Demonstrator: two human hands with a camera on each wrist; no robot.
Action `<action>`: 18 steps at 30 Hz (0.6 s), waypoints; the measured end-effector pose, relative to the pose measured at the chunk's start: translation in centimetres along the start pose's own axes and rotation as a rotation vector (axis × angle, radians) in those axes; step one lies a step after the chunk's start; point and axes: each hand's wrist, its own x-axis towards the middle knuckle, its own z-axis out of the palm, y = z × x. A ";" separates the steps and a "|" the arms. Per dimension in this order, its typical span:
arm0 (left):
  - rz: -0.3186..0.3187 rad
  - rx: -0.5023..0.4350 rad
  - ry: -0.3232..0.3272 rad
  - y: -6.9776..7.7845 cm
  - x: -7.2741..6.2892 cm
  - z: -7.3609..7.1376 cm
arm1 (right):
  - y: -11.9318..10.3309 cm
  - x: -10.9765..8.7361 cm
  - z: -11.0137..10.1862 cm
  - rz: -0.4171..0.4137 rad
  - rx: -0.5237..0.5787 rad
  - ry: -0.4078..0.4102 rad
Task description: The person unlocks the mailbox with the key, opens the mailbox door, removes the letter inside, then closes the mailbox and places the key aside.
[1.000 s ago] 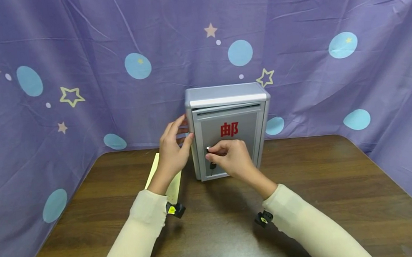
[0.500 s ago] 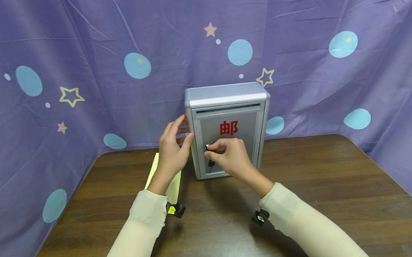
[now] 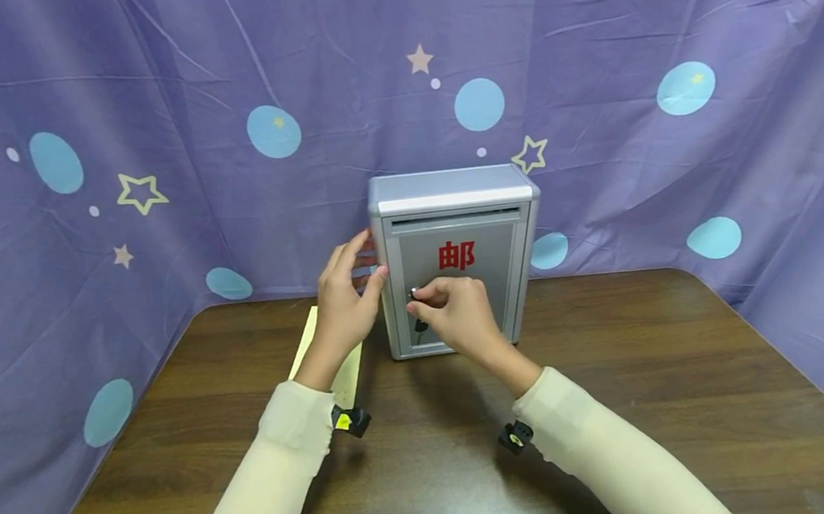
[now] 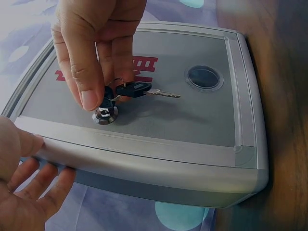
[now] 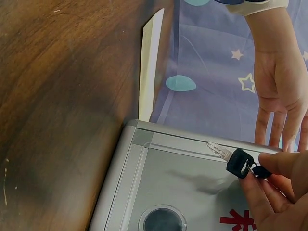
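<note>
A grey metal mailbox (image 3: 501, 281) with a red character and a slot near its top stands upright on the table. My right hand (image 3: 463, 310) pinches the black head of a key (image 4: 109, 95) at the silver cylinder lock (image 4: 105, 115) on the door's left edge. A second key (image 4: 134, 89) hangs from the same ring, its blade free. Against the box's left side rests my left hand (image 3: 347, 297), thumb at the front edge and fingers extended along the side. The door sits flush in its frame. The pinched key's blade is hidden.
A pale yellow paper piece, perhaps an envelope (image 3: 349, 372), lies left of the mailbox, partly under my left forearm. A purple curtain (image 3: 361, 61) hangs behind the wooden table (image 3: 435, 481). A round window (image 4: 203, 77) is set low in the door.
The mailbox door, slightly ajar a second ago, has moved back flush with its frame. My right hand shifted slightly left and up with the key; the left hand stayed in place.
</note>
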 end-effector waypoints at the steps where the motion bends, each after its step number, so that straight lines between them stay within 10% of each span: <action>1: 0.000 0.000 0.000 0.0 0.0 0.0 | -0.1 0.0 0.0 0.000 -0.003 0.002; 18: -0.006 0.008 0.011 0.3 0.0 0.1 | -1.0 -1.2 1.9 -0.183 -0.311 0.111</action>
